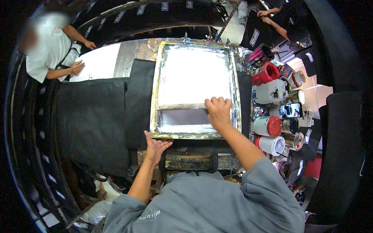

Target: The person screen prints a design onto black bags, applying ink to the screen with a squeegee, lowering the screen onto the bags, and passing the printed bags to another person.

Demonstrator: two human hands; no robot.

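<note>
A wooden-edged printing screen frame (pixel 155 93) lies over black fabric on the worktable, its inner area largely coated in white ink (pixel 196 73). My right hand (pixel 219 112) is closed on the right end of a squeegee (pixel 180 106), which lies across the lower part of the screen. Below the squeegee, a greyer strip of mesh shows, with white streaks along its bottom edge. My left hand (pixel 156 148) is at the frame's lower left corner, palm up with fingers spread, next to the bottom edge. Whether its fingertips touch the frame I cannot tell.
Black fabric pieces (pixel 91 120) cover the table to the left. Paint cans and jars crowd the right side around a phone (pixel 291 110). At far left a person (pixel 50 50) handles a white sheet (pixel 99 60); another person's hands (pixel 266 17) show at upper right.
</note>
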